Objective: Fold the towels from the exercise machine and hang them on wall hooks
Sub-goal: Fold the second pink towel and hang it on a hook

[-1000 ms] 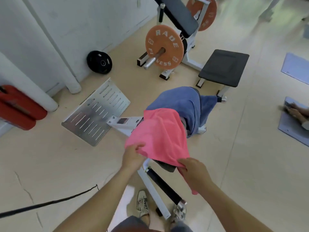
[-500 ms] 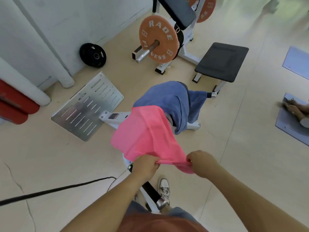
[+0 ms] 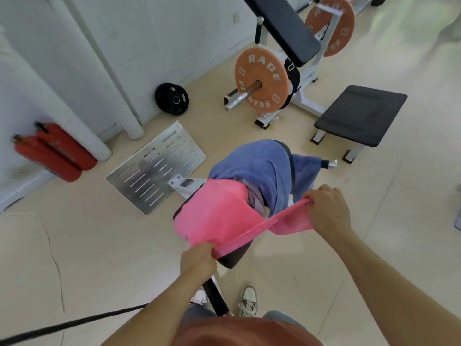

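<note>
A pink towel (image 3: 219, 216) is stretched between my two hands above the exercise machine's black seat pad (image 3: 233, 257). My left hand (image 3: 198, 260) grips its near corner, and my right hand (image 3: 326, 209) pinches the other corner, held higher and to the right. The towel's top edge runs taut between them while the rest hangs over the pad. Behind it a blue towel (image 3: 262, 168) lies draped over the machine's upper pad. No wall hooks are in view.
The machine's slotted metal footplate (image 3: 154, 166) lies on the floor to the left. Farther back stand a bench machine with orange weight plates (image 3: 262, 82), a black flat pad (image 3: 361, 113), a black plate (image 3: 172, 98) and red extinguishers (image 3: 52, 153) by the wall.
My hands, close together half a second ago, have drawn apart. The right hand went up and right, spreading the pink towel's edge taut. The towel has lifted partly off the machine.
</note>
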The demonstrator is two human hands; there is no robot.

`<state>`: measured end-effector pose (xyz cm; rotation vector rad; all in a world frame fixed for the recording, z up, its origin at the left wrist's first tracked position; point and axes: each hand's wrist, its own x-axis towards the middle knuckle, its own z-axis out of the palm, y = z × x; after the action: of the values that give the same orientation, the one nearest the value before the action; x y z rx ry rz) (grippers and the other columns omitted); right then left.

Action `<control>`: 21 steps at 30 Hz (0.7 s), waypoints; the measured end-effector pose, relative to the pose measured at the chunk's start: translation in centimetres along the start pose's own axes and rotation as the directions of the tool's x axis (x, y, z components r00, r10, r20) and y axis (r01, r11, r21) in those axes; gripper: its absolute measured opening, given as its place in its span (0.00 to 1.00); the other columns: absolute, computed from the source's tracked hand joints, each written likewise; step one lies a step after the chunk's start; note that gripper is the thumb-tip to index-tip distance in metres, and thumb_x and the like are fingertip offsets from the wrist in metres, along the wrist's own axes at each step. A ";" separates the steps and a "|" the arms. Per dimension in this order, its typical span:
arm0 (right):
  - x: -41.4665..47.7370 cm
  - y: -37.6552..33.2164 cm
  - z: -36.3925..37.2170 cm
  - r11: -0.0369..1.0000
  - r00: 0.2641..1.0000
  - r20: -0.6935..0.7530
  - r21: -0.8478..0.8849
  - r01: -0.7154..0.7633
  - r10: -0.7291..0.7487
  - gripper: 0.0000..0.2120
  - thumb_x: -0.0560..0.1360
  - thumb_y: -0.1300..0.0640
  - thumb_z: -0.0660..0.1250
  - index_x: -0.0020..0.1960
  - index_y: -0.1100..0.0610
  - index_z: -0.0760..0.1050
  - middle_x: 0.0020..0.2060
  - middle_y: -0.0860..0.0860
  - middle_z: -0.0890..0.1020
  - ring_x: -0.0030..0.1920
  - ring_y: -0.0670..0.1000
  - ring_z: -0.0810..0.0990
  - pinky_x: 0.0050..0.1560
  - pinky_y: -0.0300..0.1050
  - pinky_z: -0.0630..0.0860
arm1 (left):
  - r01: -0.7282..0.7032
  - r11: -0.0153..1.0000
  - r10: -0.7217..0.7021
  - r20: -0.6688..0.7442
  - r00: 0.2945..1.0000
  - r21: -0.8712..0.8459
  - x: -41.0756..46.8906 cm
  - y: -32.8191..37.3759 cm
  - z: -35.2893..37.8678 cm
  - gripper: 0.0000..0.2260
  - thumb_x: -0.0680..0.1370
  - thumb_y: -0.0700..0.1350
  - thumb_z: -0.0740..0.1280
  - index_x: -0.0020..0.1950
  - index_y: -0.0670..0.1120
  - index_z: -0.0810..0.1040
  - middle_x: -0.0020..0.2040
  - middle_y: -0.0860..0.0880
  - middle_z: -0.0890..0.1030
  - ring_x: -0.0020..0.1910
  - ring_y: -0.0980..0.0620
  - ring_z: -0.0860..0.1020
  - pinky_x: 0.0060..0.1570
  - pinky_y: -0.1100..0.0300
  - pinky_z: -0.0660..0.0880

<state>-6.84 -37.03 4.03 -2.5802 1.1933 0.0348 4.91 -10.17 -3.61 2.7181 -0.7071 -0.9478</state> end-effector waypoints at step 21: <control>-0.1 -14.4 -1.0 0.851 0.934 0.206 0.501 0.156 -0.293 0.13 0.69 0.68 0.62 0.44 0.51 0.73 0.37 0.43 0.79 0.38 0.41 0.76 0.41 0.33 0.69 | 0.189 -0.309 -0.524 0.333 0.784 -0.932 5.1 -4.7 -2.8 0.24 0.72 0.24 0.57 0.65 0.40 0.75 0.41 0.45 0.78 0.32 0.49 0.72 0.28 0.64 0.70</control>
<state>3.74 -28.43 8.66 -2.1670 0.6805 0.0413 11.94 -8.59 -5.62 1.2882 0.8884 -0.6479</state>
